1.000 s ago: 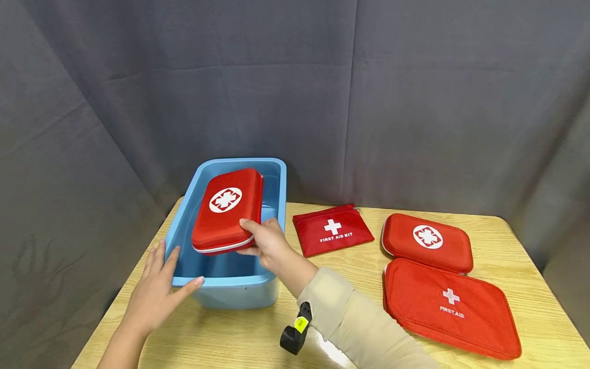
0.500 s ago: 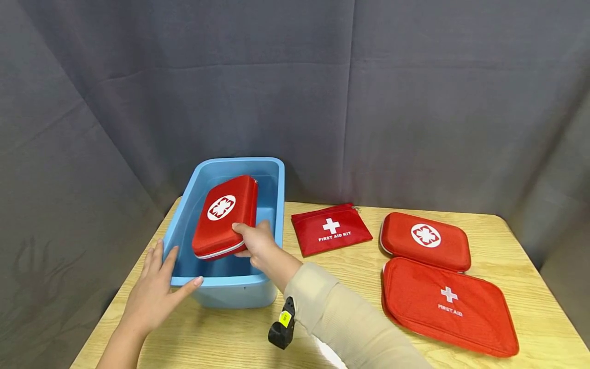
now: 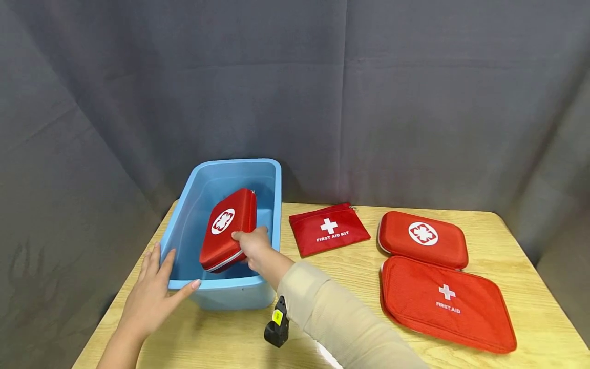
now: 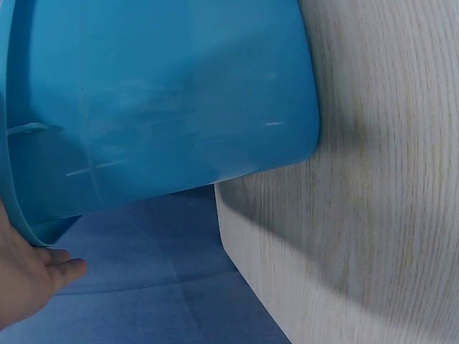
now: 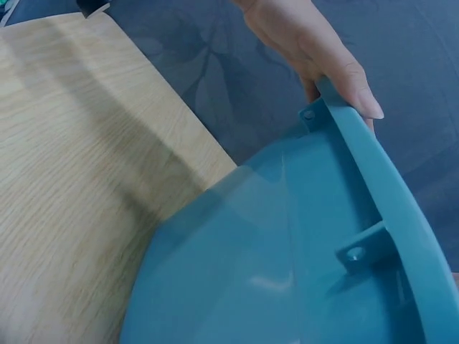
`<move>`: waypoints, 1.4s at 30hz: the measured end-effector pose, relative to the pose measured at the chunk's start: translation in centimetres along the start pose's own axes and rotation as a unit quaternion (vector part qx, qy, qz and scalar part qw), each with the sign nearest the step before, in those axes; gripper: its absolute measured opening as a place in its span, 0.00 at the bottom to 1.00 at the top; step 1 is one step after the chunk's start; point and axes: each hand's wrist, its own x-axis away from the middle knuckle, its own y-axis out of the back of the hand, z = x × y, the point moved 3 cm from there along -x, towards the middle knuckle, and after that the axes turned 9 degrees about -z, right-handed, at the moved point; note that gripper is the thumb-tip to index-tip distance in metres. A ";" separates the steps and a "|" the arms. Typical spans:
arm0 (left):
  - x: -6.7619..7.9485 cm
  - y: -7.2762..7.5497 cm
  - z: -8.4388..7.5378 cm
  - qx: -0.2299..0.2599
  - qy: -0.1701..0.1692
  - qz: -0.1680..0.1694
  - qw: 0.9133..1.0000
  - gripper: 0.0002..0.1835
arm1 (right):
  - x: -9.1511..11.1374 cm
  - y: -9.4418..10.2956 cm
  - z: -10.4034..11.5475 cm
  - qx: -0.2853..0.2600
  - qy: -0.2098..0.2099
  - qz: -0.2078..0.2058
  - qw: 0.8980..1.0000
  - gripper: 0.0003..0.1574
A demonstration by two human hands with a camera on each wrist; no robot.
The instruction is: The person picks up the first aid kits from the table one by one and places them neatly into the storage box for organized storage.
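A red hard first aid case (image 3: 232, 228) with a white round emblem is tilted inside the blue plastic bin (image 3: 184, 205). My right hand (image 3: 255, 248) grips the case's near right corner, thumb on top; its other fingers are mostly hidden under the case. At the bin's near left corner rests my left hand (image 3: 149, 292), its fingers extended along the left rim and its thumb across the front rim. In the right wrist view the left hand (image 5: 315, 57) shows its thumb lying on the rim. The bin's outer wall (image 4: 179, 107) fills much of the left wrist view.
Right of the bin lies a flat red first aid pouch (image 3: 329, 228). Farther right are a second red hard case (image 3: 442, 246) and, in front of it, a larger red first aid bag (image 3: 456, 312). A grey curtain (image 3: 415, 102) hangs behind the wooden table (image 3: 332, 287).
My right hand has lowered the red case deeper into the bin, with the case tilting more. My left hand has stayed at the bin's corner.
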 end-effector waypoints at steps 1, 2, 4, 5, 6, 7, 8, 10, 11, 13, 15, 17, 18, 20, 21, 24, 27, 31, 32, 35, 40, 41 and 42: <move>0.1 -0.1 0.0 0.002 0.000 -0.001 1.000 0.45 | 0.0 0.0 -0.1 0.004 -0.001 0.000 1.000 0.35; 0.2 -0.1 0.1 0.003 0.002 -0.001 1.000 0.45 | 0.0 -0.1 -0.2 0.008 -0.003 -0.002 1.000 0.35; 0.4 -0.2 0.2 0.005 0.005 0.001 1.000 0.45 | 0.0 -0.1 -0.4 0.017 -0.003 -0.001 1.000 0.35; 0.4 -0.2 0.2 0.004 0.007 0.002 1.000 0.45 | 0.0 -0.1 -0.5 0.020 -0.001 0.000 1.000 0.35; 0.4 -0.3 0.2 0.003 0.009 0.003 1.000 0.45 | -0.1 -0.1 -0.5 0.025 0.000 -0.002 1.000 0.35; 0.4 -0.3 0.3 0.002 0.011 0.004 1.000 0.46 | -0.1 -0.1 -0.6 0.030 0.000 -0.004 1.000 0.35; 0.4 -0.3 0.3 0.001 0.012 0.005 1.000 0.46 | -0.2 -0.1 -0.7 0.036 0.000 -0.007 0.999 0.36; 0.4 -0.4 0.3 0.001 0.013 0.006 1.000 0.46 | -0.3 -0.1 -0.8 0.046 0.001 -0.012 0.999 0.36; 0.4 -0.4 0.3 0.001 0.013 0.006 1.000 0.46 | -0.3 0.0 -0.8 0.053 0.002 -0.015 0.998 0.36; 0.5 -0.4 0.3 0.002 0.013 0.006 1.000 0.46 | -0.2 0.0 -0.8 0.068 0.002 -0.025 0.997 0.37; 0.5 -0.4 0.3 0.003 0.012 0.004 1.000 0.45 | -0.1 0.1 -0.8 0.084 0.005 -0.033 0.996 0.38; 0.5 -0.3 0.3 0.004 0.011 0.002 1.000 0.45 | 0.0 0.1 -0.7 0.100 0.006 -0.040 0.994 0.39; 0.5 -0.3 0.3 0.005 0.010 -0.001 1.000 0.45 | 0.0 0.1 -0.7 0.106 0.004 -0.043 0.993 0.39; 0.5 -0.3 0.3 0.006 0.007 -0.006 1.000 0.45 | 0.0 0.1 -0.7 0.121 0.005 -0.044 0.992 0.39; 0.5 -0.2 0.3 0.007 0.007 -0.007 1.000 0.45 | -0.1 0.1 -0.6 0.129 0.005 -0.046 0.991 0.39; 0.5 -0.2 0.3 0.008 0.005 -0.009 1.000 0.45 | -0.3 0.0 -0.6 0.149 0.003 -0.049 0.988 0.39; 0.4 -0.3 0.2 0.009 0.007 -0.007 1.000 0.45 | -0.4 0.1 -0.5 0.167 0.003 -0.049 0.985 0.39; 0.3 -0.2 0.1 0.008 0.009 -0.005 1.000 0.45 | -0.5 0.0 -0.6 0.184 0.007 -0.041 0.982 0.38; 0.3 -0.1 0.1 0.008 0.009 -0.004 1.000 0.45 | -0.6 -0.1 -0.6 0.189 0.010 -0.038 0.981 0.38; 0.2 0.0 0.1 0.008 0.009 -0.002 1.000 0.46 | -0.7 -0.3 -0.6 0.204 0.020 -0.028 0.978 0.35; 0.1 0.0 0.0 0.009 0.005 -0.005 1.000 0.45 | -0.7 -0.3 -0.6 0.241 0.043 -0.018 0.969 0.33; 0.1 0.0 0.0 0.010 0.004 -0.005 1.000 0.45 | -0.6 -0.4 -0.6 0.249 0.048 -0.016 0.967 0.32; 0.1 0.0 0.0 0.011 0.003 -0.005 1.000 0.45 | -0.6 -0.4 -0.6 0.256 0.056 -0.012 0.965 0.30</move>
